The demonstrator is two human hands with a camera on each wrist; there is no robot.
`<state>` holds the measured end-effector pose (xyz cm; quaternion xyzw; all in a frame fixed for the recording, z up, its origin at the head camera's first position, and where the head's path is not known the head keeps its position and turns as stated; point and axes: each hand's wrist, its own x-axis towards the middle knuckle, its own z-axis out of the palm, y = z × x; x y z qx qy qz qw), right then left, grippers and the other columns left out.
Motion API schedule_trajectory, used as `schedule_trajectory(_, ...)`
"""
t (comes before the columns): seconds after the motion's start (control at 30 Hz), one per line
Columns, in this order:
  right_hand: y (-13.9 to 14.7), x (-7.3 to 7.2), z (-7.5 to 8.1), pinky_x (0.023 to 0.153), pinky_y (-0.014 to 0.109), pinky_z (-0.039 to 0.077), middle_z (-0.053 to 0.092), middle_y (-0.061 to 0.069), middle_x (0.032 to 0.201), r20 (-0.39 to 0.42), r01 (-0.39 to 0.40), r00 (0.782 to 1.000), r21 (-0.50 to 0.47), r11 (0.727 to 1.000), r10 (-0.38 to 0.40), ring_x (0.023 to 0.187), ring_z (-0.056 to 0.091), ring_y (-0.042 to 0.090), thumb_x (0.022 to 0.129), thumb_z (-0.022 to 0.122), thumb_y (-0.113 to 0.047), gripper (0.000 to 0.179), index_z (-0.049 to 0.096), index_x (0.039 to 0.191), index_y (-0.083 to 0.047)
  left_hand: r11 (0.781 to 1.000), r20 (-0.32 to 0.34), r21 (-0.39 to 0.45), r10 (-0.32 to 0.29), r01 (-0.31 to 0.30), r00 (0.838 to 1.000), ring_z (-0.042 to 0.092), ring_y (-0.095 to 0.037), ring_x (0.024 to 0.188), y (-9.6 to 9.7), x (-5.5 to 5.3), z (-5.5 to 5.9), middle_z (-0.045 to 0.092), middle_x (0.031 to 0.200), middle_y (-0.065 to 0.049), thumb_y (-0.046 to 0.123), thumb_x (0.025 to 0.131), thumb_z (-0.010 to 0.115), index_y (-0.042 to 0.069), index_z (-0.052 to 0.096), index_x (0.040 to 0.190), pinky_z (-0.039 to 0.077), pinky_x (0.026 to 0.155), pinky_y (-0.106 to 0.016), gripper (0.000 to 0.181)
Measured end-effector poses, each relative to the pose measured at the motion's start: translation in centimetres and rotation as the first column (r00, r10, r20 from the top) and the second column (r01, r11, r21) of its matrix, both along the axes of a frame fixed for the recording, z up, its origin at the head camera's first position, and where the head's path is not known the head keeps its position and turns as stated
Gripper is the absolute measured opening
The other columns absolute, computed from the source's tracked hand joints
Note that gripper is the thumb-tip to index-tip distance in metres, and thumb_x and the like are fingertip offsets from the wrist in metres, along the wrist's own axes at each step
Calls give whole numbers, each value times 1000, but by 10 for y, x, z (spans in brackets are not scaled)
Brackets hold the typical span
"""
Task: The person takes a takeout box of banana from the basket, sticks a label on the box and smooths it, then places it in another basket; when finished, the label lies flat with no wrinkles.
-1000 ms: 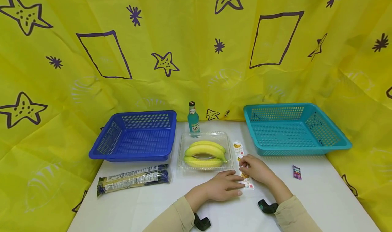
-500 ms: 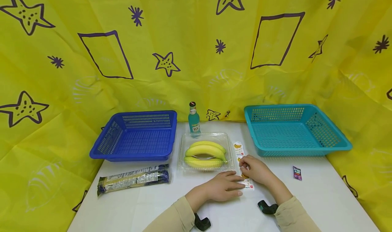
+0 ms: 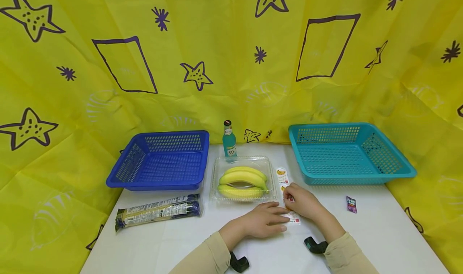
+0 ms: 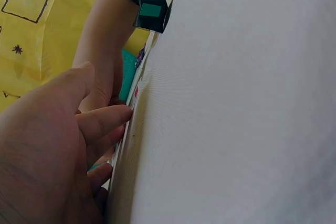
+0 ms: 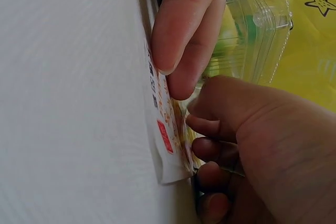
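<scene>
Sticker strip: the white strip (image 3: pixel 282 177) lies on the table just right of the clear container (image 3: pixel 220 167), running from beside it to nearer the person than its near rim
Left hand: this hand (image 3: pixel 265 221) lies palm down on the person's side of the container – fingers extended and somewhat spread, the fingertips on the strip's near end
Right hand: this hand (image 3: pixel 302 201) is right of the container's near corner, over the middle of the strip, fingers curled and thumb and forefinger tips close together against it; I cannot tell whether a sticker is pinched between them
Under the hands: the strip's middle is covered by the right hand and part of its near end by the left fingers
Left wrist view: the strip is almost edge-on there, little more than a red speck past the fingertips
Sleeves: both beige sleeves (image 3: pixel 207 254) are cut off by the head view's lower edge
Strip's print: yellow bananas on white, a small red block by each picture that shows whole – the right wrist view brings one red block close, its pale characters too blurred to read
Container's contents: yellow bananas (image 3: pixel 242 176), greenish toward the ends, seen through clear plastic
Bottle: the blue-green bottle (image 3: pixel 229 143) stands just behind the container, its label only partly legible
</scene>
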<state>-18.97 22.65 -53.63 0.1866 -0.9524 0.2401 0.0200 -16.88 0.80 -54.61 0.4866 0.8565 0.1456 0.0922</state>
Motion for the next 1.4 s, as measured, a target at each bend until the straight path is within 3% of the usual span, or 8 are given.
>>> schedule_trajectory(0.5, -1, 2, 0, 59, 22, 36, 46, -8, 78, -46, 3, 999, 16, 1000, -2, 68, 42, 6, 80, 69, -10, 17, 57, 77, -21, 1000, 7, -2, -2, 2, 1000, 28, -17, 150, 0, 1, 2, 40, 154, 21, 53, 104, 34, 38, 51, 143, 24, 123, -37, 45)
schedule_trajectory(0.87, 9, -6, -7, 56, 21, 38, 51, -7, 69, 25, 111, 994, -197, 974, -108, 62, 45, 4, 90, 65, -7, 9, 58, 89, -13, 1000, 33, 5, -8, 8, 999, 27, -16, 150, 0, -1, 2, 41, 154, 19, 53, 104, 35, 37, 52, 143, 22, 124, -38, 45)
schedule_trajectory(1.07, 10, -6, -7, 60, 21, 41, 56, -8, 78, 36, 44, 999, -227, 973, -37, 67, 47, 2, 86, 65, -3, 18, 62, 100, -13, 1000, 16, -1, -10, 10, 1000, 27, -17, 150, 0, -1, 2, 42, 153, 19, 53, 104, 34, 37, 52, 143, 23, 124, -38, 45)
schedule_trajectory(1.4, 7, -1, -4, 68, 24, 44, 56, -11, 86, -18, -51, 999, -81, 995, 49, 78, 50, 4, 83, 66, -5, 24, 64, 104, -17, 1000, -1, -5, -7, 7, 1000, 28, -17, 150, 1, 0, 2, 41, 154, 20, 52, 104, 34, 37, 51, 143, 23, 124, -37, 45)
